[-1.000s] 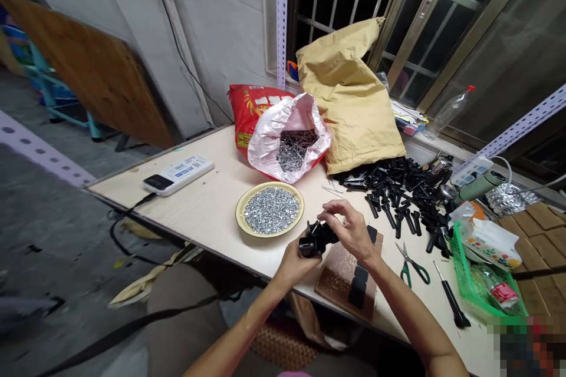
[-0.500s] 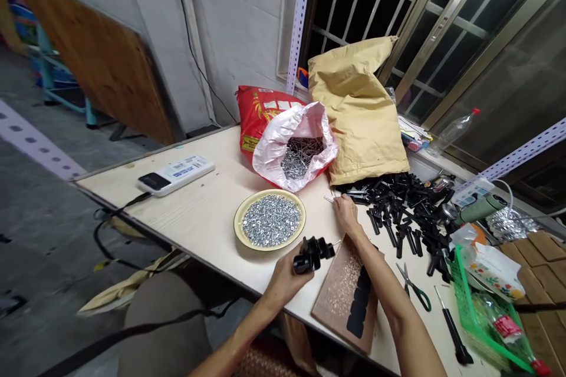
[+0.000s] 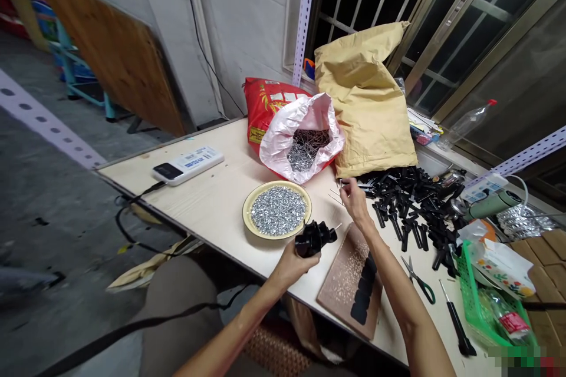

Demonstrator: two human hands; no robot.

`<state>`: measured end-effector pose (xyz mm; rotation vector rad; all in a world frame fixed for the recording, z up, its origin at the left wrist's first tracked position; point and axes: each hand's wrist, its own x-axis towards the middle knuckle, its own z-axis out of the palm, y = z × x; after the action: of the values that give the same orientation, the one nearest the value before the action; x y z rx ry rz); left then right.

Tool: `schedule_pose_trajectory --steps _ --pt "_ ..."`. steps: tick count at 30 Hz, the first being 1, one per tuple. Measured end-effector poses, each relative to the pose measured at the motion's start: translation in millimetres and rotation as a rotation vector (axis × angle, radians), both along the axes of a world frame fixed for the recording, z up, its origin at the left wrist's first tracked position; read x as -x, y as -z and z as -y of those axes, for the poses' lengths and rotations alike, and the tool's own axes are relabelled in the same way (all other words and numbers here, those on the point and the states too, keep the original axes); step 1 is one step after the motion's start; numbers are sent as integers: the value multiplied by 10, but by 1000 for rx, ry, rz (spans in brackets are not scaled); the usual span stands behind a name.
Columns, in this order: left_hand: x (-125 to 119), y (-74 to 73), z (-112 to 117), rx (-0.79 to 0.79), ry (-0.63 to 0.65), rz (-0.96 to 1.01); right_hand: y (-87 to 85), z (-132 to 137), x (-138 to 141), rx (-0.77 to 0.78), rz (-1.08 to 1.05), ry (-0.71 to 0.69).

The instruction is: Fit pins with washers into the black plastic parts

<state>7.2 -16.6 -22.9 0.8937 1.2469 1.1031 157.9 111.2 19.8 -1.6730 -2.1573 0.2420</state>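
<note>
My left hand [image 3: 292, 260] is closed round a black plastic part [image 3: 313, 237] with a thin metal pin sticking out of its right end, held above the table's near edge. My right hand [image 3: 354, 200] is stretched out over the table with its fingers pinched on a thin metal pin [image 3: 341, 184], just left of the pile of black plastic parts [image 3: 409, 200]. A few loose pins [image 3: 335, 195] lie on the table under that hand. A yellow plate [image 3: 250, 212] full of small silver nuts sits left of both hands.
A white bag of nails [image 3: 303, 141] and a brown paper sack [image 3: 367, 103] stand behind. A brown board [image 3: 342, 274] with black pieces lies by my right forearm. Scissors [image 3: 418, 280], a black-handled tool [image 3: 455, 321], a green basket [image 3: 473, 300] and a white device [image 3: 188, 164] are also on the table.
My right hand left the black part, reached out to the loose pins on the table and has lifted one. My left hand kept holding the part.
</note>
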Motion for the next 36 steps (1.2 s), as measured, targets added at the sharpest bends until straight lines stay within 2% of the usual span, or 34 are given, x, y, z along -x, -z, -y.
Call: schedule_pose_trajectory --steps 3,5,8,12,18,23,26,29,31,33,36 --pt "18 -92 -7 33 -17 47 -230 402 42 -125 -507 -151" --pt "5 -139 -7 30 -12 83 -345 668 97 -155 -725 -208" --pt "-52 -179 -1 20 0 103 -400 935 173 -138 -828 -226" --pt "-113 -193 17 13 35 81 -320 1018 177 -135 -819 -207" --pt "-108 -163 9 -3 32 42 -222 1046 138 -99 -707 -205" --pt "-71 -154 -9 -11 6 33 -227 963 50 -123 -555 -283" --pt "-40 -163 30 -1 -8 5 -185 704 -65 -162 -349 -109" --pt "-36 -155 104 32 -32 -33 -10 420 -108 7 70 92" --pt "-50 -137 150 -3 -50 -34 160 298 -74 103 240 140" --pt "-66 -111 170 -57 -49 -27 315 232 -12 115 283 150" --pt "-71 -62 137 -61 -54 -55 419 182 57 105 324 155"
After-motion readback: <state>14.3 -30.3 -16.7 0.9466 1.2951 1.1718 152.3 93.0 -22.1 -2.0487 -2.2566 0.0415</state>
